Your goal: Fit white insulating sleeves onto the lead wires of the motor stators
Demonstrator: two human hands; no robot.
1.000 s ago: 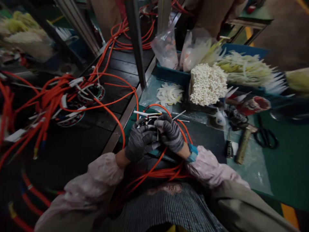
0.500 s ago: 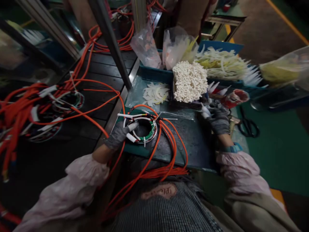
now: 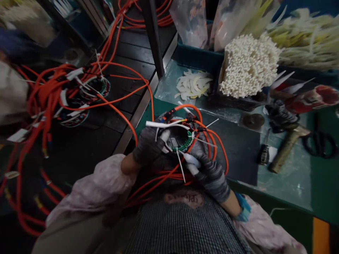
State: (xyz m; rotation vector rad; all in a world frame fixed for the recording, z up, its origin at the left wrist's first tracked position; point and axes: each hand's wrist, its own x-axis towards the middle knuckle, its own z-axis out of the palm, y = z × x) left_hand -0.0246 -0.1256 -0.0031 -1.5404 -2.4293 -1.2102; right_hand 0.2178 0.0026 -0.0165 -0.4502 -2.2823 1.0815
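A ring-shaped wound part [image 3: 188, 141] with a green inner edge, white ties and orange cables lies at the bench's near edge. My left hand [image 3: 150, 146], in a grey glove with light fingertips, is closed on the ring's left side, its thumb over the rim. My right hand [image 3: 208, 171], gloved too, is at the ring's lower right and pinches a white pointed tool [image 3: 191, 159], its tip at the green edge near a white tie. The fingers under the ring are hidden.
Behind stand a bundle of white-tipped sticks [image 3: 250, 67] and a pile of pale strips [image 3: 194, 84]. To the right lie a hammer [image 3: 286, 148] and black scissors [image 3: 320, 141]. More wound rings [image 3: 95, 88] with orange cables sit left, where another person's sleeve [image 3: 12, 97] shows.
My right hand has come from the tools at the right to the ring, bringing the white pointed tool. The view has shifted closer, and another person's sleeve has appeared at the left.
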